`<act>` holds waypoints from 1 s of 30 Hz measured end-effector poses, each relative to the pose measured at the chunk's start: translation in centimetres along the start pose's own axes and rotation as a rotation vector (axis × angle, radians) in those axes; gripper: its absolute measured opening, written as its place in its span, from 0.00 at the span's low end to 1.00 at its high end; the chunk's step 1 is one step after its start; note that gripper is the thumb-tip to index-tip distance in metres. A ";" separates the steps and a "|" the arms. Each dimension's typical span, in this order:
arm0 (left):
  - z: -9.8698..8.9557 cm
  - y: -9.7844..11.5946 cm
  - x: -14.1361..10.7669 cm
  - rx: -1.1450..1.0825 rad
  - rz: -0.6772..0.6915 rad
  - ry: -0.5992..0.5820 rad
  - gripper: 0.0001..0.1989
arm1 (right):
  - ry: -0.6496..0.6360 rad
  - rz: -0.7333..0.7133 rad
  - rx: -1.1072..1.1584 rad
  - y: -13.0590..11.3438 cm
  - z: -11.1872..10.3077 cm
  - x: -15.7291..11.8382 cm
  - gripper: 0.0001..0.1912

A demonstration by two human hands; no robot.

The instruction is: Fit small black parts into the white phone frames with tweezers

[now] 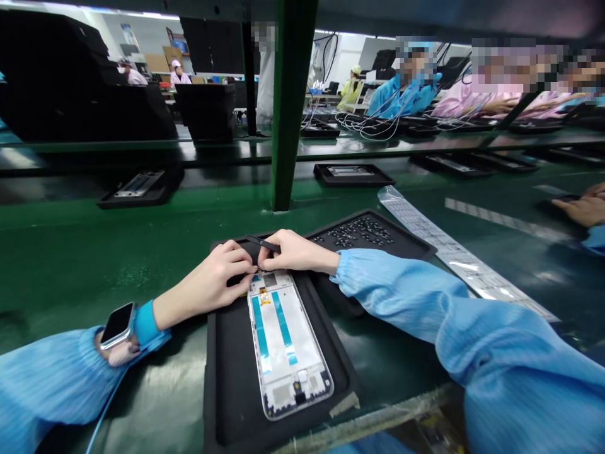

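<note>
A silver phone frame [269,328] with two blue strips lies face-up in a black tray [231,366]. My left hand [220,277] is closed at its top left corner, thumb and fingertips pinched against the edge. My right hand [293,249] grips a pair of black tweezers [259,242], which slant up to the left. Its fingertips are lowered to the frame's top edge, close to my left fingertips. Any small part between the fingertips is hidden. Near the top of the frame sits a small gold flex piece [265,297].
A second black tray [411,247] with many small black parts stands beyond my right forearm. Right of it lies a long clear strip sheet [454,252]. A green post [286,113] rises ahead. Trays with phone frames [350,171] line the back. Another person's hand [583,207] is at far right.
</note>
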State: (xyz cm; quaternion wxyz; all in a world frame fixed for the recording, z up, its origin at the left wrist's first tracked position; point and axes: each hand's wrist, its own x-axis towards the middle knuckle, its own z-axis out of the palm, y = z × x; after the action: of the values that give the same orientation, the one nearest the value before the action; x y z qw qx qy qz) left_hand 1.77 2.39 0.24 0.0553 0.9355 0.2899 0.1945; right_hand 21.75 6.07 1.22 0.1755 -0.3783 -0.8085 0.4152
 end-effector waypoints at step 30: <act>0.2 0.9 -0.6 -0.085 -0.038 0.114 0.09 | 0.249 -0.178 0.313 0.0 1.0 -1.0 0.15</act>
State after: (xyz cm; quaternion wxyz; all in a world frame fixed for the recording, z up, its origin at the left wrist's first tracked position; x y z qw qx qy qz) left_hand 1.88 1.35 0.02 0.0821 0.9140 0.3018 0.2585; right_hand 21.84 4.79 0.63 0.3667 -0.3222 -0.7364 0.4684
